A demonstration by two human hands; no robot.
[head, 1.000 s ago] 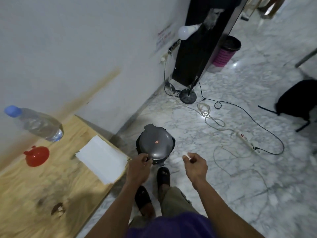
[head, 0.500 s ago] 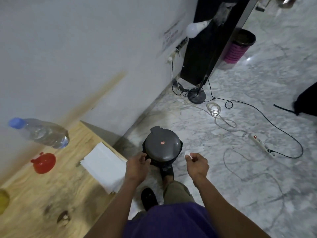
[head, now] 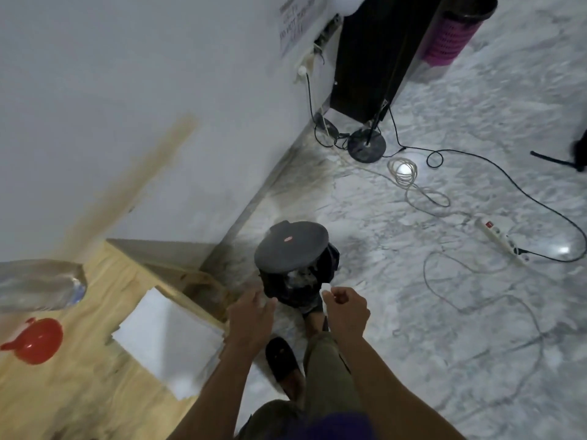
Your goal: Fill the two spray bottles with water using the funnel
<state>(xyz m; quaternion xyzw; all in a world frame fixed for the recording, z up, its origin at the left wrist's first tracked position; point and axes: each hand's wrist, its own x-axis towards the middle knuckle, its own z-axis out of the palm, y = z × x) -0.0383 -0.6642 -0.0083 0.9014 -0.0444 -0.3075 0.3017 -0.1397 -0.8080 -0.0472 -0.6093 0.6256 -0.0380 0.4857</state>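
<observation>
A red funnel (head: 35,341) rests on the wooden table (head: 79,392) at the left edge. Just above it a clear water bottle (head: 38,284) lies on its side, blurred. No spray bottle is in view. My left hand (head: 252,315) hovers at the near rim of a dark pedal bin (head: 290,246), fingers apart and holding nothing. My right hand (head: 346,308) is beside it over the bin's right edge, pinching a small white scrap (head: 325,293) between thumb and fingers. The bin's lid is tilted up and rubbish shows inside.
A stack of white paper (head: 165,335) lies at the table's corner. My foot (head: 313,312) is at the bin's base. On the marble floor lie cables, a power strip (head: 502,239) and a lamp base (head: 367,144); a pink basket (head: 451,39) stands far back.
The bin's lid has lifted open. My left hand has uncurled and spread its fingers at the bin's rim. The view has shifted closer and further down.
</observation>
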